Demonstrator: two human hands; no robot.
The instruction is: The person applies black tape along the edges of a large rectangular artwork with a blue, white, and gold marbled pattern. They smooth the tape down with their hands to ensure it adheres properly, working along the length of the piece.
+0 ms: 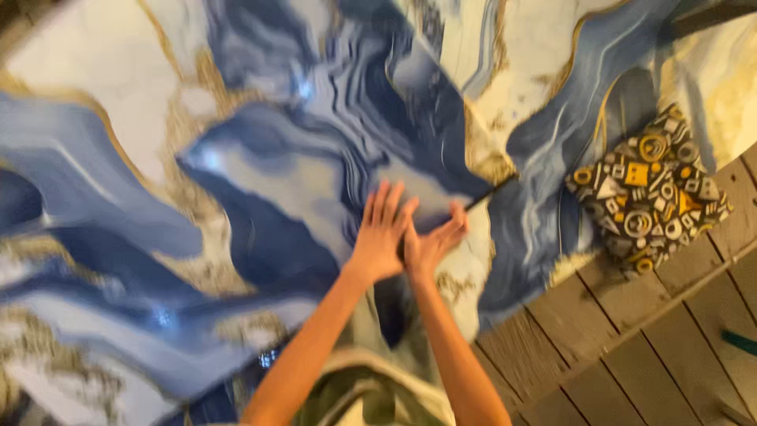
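Both my hands rest close together on a large sheet with a blue, white and gold marble pattern [260,158]. My left hand [382,230] lies flat on it, fingers spread and pointing away from me. Touching it on the right, my right hand [435,243] grips a thin dark tool [489,193] whose tip points up and to the right along the sheet. The picture is blurred by motion, so I cannot tell what kind of tool it is.
A black cushion with yellow and white shapes [648,189] lies at the right, half on the sheet and half on brown wooden planks [631,347]. A small teal object [741,341] shows at the right edge. My green patterned clothing [355,390] fills the bottom middle.
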